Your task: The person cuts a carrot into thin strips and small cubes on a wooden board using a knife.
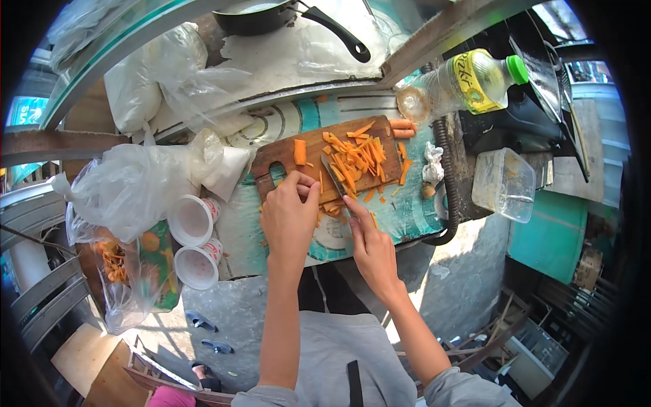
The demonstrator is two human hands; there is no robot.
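Observation:
A wooden cutting board [271, 152] lies tilted on the table, with a pile of orange carrot sticks [363, 159] on its right half. One short carrot chunk [300, 152] stands apart near the board's upper left. My right hand [371, 254] is closed round the handle of a knife [333, 175], whose blade points up and left beside the sticks. At the board's lower edge, my left hand [290, 209] pinches a thin carrot stick [321, 178] between thumb and fingers. More carrot pieces lie below the board, partly hidden by my hands.
Two white cups [193, 220] and plastic bags [129, 180] are at the left. On the right are a green-capped bottle [468, 81], a clear plastic container [505, 183] and a black hose [449, 183]. A black pan [254, 20] sits at the top.

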